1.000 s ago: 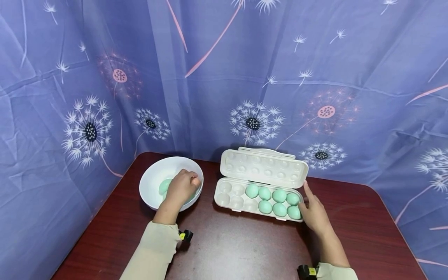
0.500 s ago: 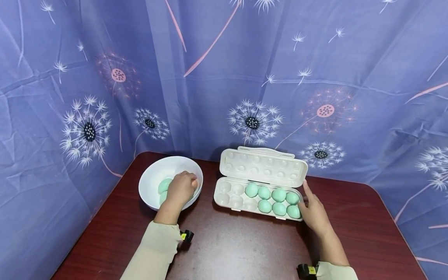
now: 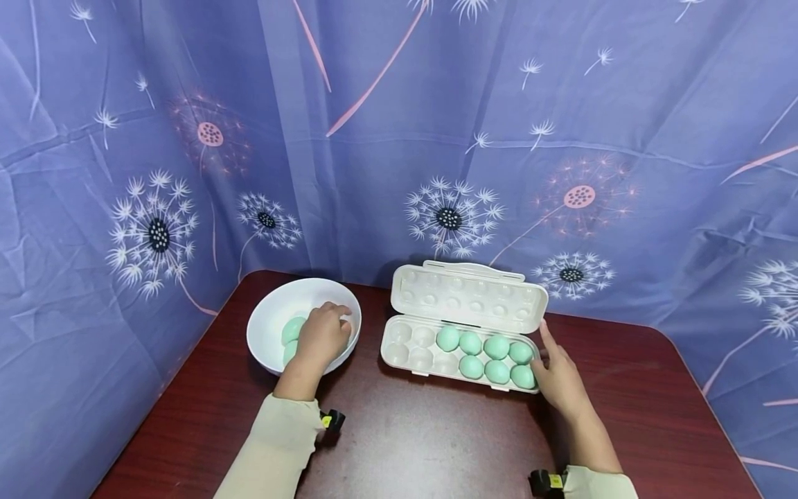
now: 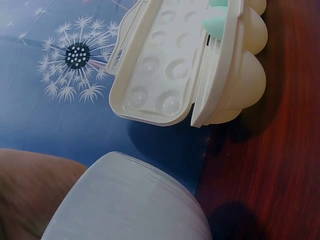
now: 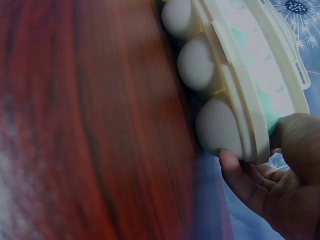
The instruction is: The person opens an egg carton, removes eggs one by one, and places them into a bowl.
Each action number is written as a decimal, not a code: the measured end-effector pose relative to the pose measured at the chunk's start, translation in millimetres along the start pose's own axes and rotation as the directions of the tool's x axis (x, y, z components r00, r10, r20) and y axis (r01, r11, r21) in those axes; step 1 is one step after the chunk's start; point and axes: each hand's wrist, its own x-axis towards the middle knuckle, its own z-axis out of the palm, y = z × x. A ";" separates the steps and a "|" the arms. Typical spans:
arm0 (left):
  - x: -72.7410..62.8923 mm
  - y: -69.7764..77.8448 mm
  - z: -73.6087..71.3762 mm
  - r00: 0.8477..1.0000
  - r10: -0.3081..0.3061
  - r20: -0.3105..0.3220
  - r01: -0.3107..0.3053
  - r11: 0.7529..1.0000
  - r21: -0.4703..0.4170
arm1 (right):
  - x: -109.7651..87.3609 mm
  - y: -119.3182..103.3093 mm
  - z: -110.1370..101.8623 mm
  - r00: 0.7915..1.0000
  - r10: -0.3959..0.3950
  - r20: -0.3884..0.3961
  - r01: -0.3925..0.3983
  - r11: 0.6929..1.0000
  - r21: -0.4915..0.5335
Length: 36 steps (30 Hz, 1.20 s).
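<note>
Holding the right end of a long cream plastic egg carton (image 3: 421,358), the bare right grip (image 3: 560,380) had its thumb against the end of the tray and its forefinger stretched up to the corner of the dimpled lid (image 3: 470,299). Right wrist view: a fingertip (image 5: 228,158) on the rounded end cup, other fingers bent below the rim.

The bare left grip (image 3: 321,336) was down inside a smooth, round white bowl (image 3: 268,308), back of the hand uppermost. Fingertips mostly hidden; could not tell how far apart they stood or whether they had hold of anything. Left wrist view gave only the bowl's outer wall and part of the hand, blurred.

Two mint-green eggs (image 3: 292,330) showed in the bowl, just beside the left grip, one partly covered by it. Seven matching eggs (image 3: 497,372) sat in the carton, grouped toward the right grip: four in the back row, three in the front.

Carton stood right of the bowl, near but apart, lid tipped back. Pale cream sleeves (image 3: 269,440) on both arms, a small black wrist device (image 3: 335,421) at each cuff. Under everything, a glossy red-brown wood-grained tabletop (image 3: 399,436); behind it, a blue-violet cloth (image 3: 374,187) printed with white and pink dandelions.
</note>
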 end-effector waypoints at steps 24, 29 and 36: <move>-5.6 44.6 1.3 0.977 0.186 -0.108 -0.202 0.964 -0.172 | 1.1 0.2 -1.2 1.000 0.014 0.013 -0.014 1.000 -0.002; -6.8 54.5 12.6 0.968 0.247 -0.049 -0.252 0.953 -0.168 | 0.3 1.0 -2.4 1.000 0.012 0.011 -0.012 1.000 0.008; -4.4 64.3 27.3 0.957 0.289 0.021 -0.284 0.948 -0.142 | 0.8 1.9 -1.3 1.000 0.005 0.009 -0.005 1.000 0.014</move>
